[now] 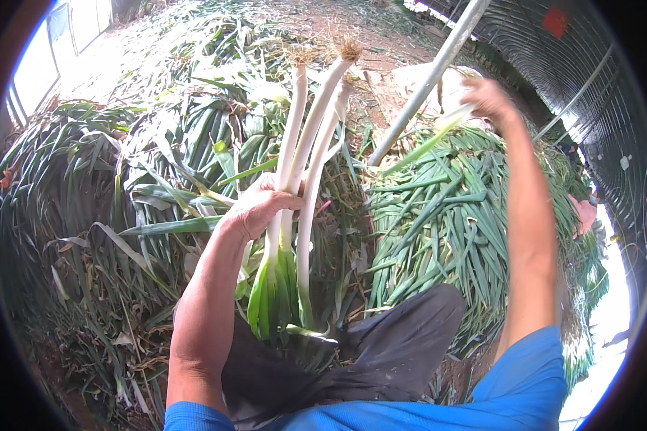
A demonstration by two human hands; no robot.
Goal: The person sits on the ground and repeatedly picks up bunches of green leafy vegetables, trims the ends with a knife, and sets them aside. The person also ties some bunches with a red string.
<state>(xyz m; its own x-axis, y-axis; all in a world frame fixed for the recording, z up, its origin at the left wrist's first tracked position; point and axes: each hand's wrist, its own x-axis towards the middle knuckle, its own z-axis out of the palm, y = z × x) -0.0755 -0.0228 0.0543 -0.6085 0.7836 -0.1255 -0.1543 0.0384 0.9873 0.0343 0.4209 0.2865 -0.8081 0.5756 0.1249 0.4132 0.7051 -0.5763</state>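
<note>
My left hand (259, 208) is wrapped around three long green onions (289, 144) in front of my lap. Their rooted ends point up and away, and the green leaves hang down between my legs. The white stalks look bare and smooth along most of their length. Out to the far right, my right hand (490, 103) is raised and blurred by motion. From its fingers trails a single long green onion leaf (431, 146), pale at the end by the hand. The exact grip of those fingers is smeared.
A large heap of green onion leaves (65, 179) lies to the left. Another pile of green onions (446, 215) sits at my right, beside a slanted metal pole (431, 79). Bare soil (388, 61) shows ahead. A dark ribbed cover (589, 79) curves along the right.
</note>
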